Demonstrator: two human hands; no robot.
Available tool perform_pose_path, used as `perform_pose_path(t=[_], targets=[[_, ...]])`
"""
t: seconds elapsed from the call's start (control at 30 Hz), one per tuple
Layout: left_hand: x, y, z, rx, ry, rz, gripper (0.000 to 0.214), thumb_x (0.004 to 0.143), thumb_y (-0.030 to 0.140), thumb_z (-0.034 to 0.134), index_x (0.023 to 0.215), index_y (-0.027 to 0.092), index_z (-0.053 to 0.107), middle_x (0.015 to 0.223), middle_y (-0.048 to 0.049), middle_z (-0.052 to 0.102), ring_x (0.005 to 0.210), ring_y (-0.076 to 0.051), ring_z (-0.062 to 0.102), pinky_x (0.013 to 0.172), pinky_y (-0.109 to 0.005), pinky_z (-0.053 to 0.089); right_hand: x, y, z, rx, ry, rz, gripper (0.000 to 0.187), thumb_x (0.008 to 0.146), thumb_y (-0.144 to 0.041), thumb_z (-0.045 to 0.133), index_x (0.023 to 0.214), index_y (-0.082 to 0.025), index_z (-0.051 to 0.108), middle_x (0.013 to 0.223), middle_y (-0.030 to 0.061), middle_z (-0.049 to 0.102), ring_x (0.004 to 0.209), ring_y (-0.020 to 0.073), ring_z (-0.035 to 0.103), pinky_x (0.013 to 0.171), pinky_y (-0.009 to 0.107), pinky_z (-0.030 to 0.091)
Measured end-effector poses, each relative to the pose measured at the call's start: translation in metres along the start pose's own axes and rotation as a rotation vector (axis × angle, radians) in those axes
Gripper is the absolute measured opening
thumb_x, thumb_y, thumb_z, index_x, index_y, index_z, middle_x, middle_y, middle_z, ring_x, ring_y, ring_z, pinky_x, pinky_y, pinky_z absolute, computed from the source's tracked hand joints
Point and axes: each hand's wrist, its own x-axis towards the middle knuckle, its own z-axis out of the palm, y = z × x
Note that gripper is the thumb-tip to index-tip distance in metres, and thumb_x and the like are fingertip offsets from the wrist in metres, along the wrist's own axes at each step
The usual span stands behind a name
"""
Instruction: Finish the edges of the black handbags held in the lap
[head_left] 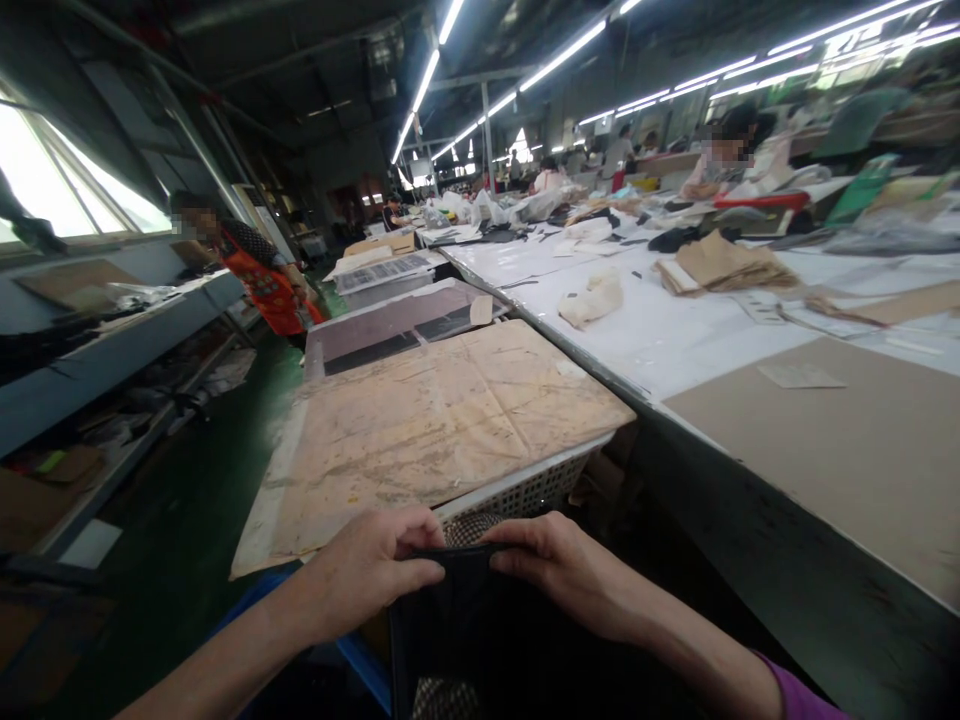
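Observation:
A dark piece of material (457,590), maybe fabric or leather, hangs from both hands at the lower middle of the head view. My left hand (375,555) pinches its upper edge between thumb and fingers. On the other side, my right hand (544,555) grips the same edge, leaving a short stretch between the two. Below, the material merges into deep shadow, so its full shape is hidden. Just beyond the hands, a checked patterned cloth (472,528) shows, and the brown board (450,420) lies past it.
A plastic crate (536,485) sits under the board. To the right runs a long white worktable (600,340) bearing a grey-brown sheet (832,430) and brown paper pieces (724,265). A person in an orange apron (262,280) stands at the left bench (150,335). Another person sits at the far right.

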Motion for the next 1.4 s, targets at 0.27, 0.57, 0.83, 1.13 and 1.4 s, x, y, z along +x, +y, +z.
perform_pose_path(t=[0.27, 0.57, 0.83, 1.13, 1.4], targets=[[0.01, -0.005, 0.005, 0.079, 0.037, 0.044, 0.014, 0.086, 0.034, 0.063, 0.088, 0.021, 0.068, 0.076, 0.0021, 0.067, 0.072, -0.017, 0.059, 0.064, -0.025, 0.037, -0.002, 0.006, -0.002, -0.139, 0.032, 0.043, 0.018, 0.096, -0.025, 0.055, 0.098, -0.021, 0.072, 0.077, -0.0028, 0.064, 0.071, 0.0132, 0.057, 0.065, 0.022, 0.04], [0.016, -0.003, 0.011, 0.06, 0.049, 0.043, 0.007, 0.083, 0.026, 0.062, 0.085, 0.021, 0.059, 0.07, 0.0044, 0.06, 0.067, -0.014, 0.052, 0.06, -0.024, 0.032, 0.011, 0.006, -0.002, -0.319, 0.075, -0.177, 0.02, 0.086, -0.014, 0.07, 0.101, -0.019, 0.058, 0.102, 0.0006, 0.064, 0.091, 0.0157, 0.059, 0.079, 0.024, 0.043], [0.016, 0.003, 0.011, 0.155, 0.107, 0.035, 0.012, 0.082, 0.026, 0.065, 0.082, 0.021, 0.054, 0.065, 0.0067, 0.054, 0.065, -0.013, 0.048, 0.059, -0.025, 0.029, 0.02, 0.006, -0.002, -0.357, 0.074, -0.25, 0.016, 0.085, -0.012, 0.07, 0.096, -0.02, 0.062, 0.099, 0.0003, 0.064, 0.089, 0.0154, 0.061, 0.076, 0.023, 0.043], [0.02, 0.002, 0.015, 0.202, 0.128, 0.034, 0.012, 0.081, 0.026, 0.064, 0.079, 0.021, 0.052, 0.064, 0.0064, 0.049, 0.063, -0.012, 0.044, 0.056, -0.025, 0.026, 0.022, 0.006, 0.001, -0.44, 0.08, -0.294, 0.014, 0.084, -0.009, 0.066, 0.093, -0.019, 0.066, 0.094, -0.0001, 0.064, 0.08, 0.013, 0.061, 0.068, 0.021, 0.041], [0.019, -0.001, 0.016, 0.196, 0.148, 0.009, 0.017, 0.08, 0.029, 0.065, 0.076, 0.02, 0.052, 0.064, 0.0057, 0.049, 0.062, -0.012, 0.044, 0.056, -0.025, 0.025, 0.026, 0.008, 0.004, -0.524, 0.091, -0.331, 0.009, 0.082, -0.011, 0.061, 0.088, -0.016, 0.065, 0.095, 0.0035, 0.068, 0.076, 0.0143, 0.063, 0.064, 0.022, 0.04]])
